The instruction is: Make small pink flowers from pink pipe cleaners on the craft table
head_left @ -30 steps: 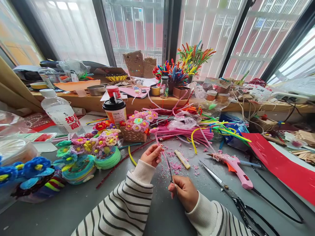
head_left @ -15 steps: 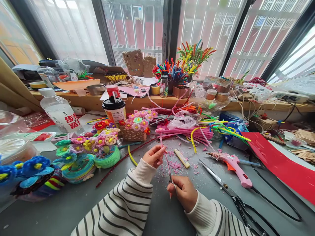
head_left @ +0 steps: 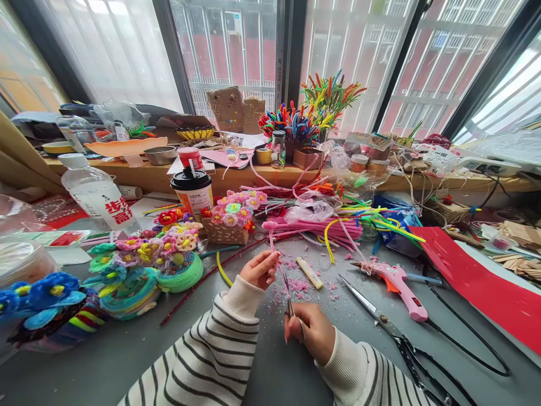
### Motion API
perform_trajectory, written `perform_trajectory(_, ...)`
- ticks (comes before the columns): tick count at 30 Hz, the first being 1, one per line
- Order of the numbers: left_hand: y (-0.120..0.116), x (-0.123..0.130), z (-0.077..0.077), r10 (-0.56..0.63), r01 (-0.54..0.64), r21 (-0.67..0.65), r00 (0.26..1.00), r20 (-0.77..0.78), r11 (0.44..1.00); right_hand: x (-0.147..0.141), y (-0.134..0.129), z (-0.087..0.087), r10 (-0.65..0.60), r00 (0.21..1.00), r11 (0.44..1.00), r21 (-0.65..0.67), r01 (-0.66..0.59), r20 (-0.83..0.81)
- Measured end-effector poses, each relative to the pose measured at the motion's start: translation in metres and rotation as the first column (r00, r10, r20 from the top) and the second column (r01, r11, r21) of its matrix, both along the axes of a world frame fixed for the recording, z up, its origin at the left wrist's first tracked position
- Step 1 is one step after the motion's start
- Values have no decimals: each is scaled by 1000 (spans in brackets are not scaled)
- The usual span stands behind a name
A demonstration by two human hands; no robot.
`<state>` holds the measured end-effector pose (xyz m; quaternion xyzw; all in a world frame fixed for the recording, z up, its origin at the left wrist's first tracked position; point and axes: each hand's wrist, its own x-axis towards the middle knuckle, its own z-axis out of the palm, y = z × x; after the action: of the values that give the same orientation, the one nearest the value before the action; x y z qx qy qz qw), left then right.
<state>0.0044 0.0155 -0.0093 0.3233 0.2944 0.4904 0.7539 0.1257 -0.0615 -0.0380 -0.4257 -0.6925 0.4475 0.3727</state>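
Observation:
Between the fingertips of my left hand [head_left: 257, 270] is a thin pink pipe cleaner [head_left: 270, 225], upright, with a fluffy pink bend at its top. Its lower length runs down towards my right hand [head_left: 313, 331], which is closed around a small pair of scissors [head_left: 289, 307]. The scissors' blades point up, slightly parted, at the lower part of the pipe cleaner; whether they touch it I cannot tell. Pink fluff clippings [head_left: 300, 286] are scattered on the grey table behind both hands. Among them lies a pale yellow lighter-like stick [head_left: 310, 273].
Large black-handled scissors [head_left: 382, 320] and a pink glue gun [head_left: 401, 287] with a cord lie at right. Pink pipe cleaners [head_left: 316, 228] are bundled behind. Pipe-cleaner flowers [head_left: 139, 248], a water bottle [head_left: 99, 194] and a lidded cup [head_left: 192, 192] stand at left.
The small scissors' blades have come up alongside the pipe cleaner and show more fully, slightly parted. My left hand keeps its pinch. The whole view has shifted a little.

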Motion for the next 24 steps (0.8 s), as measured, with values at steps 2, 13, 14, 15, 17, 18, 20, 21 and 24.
perform_trajectory(2, 0, 1, -1, -31, 31, 1, 1000, 3, 1000, -1, -1, 0, 28, 1000, 999, 25, -28, 2)
perform_trajectory(13, -5, 2, 1, -53, 54, 14, 997, -63, 998, -3, -3, 6, -25, 999, 1000, 7, 25, -37)
perform_trajectory(14, -4, 2, 1, -38, 39, 15, 997, -60, 999, -3, -2, 7, -46, 998, 999, -3, 46, -32)
perform_trajectory(15, -4, 1, 0, -21, 22, 11, 998, -57, 1000, -3, -2, 7, -67, 997, 998, -11, 67, -31)
perform_trajectory(17, -2, 1, 0, 15, -15, -10, 999, -48, 1000, -3, -1, 6, -108, 993, 994, -17, 108, -37)
perform_trajectory(18, -1, 1, 0, 29, -30, -24, 999, -42, 999, -3, 0, 6, -129, 991, 992, -16, 129, -42)
perform_trajectory(20, 0, 1, 0, 42, -43, -37, 999, -21, 998, -2, 0, 6, -160, 986, 987, -12, 159, -52)
perform_trajectory(21, 0, 0, 0, 38, -38, -32, 999, -6, 999, -2, 0, 6, -164, 985, 987, -12, 163, -57)
perform_trajectory(24, -1, -1, 1, 13, -13, -7, 1000, 23, 1000, 0, 0, 6, -162, 984, 987, -17, 161, -70)
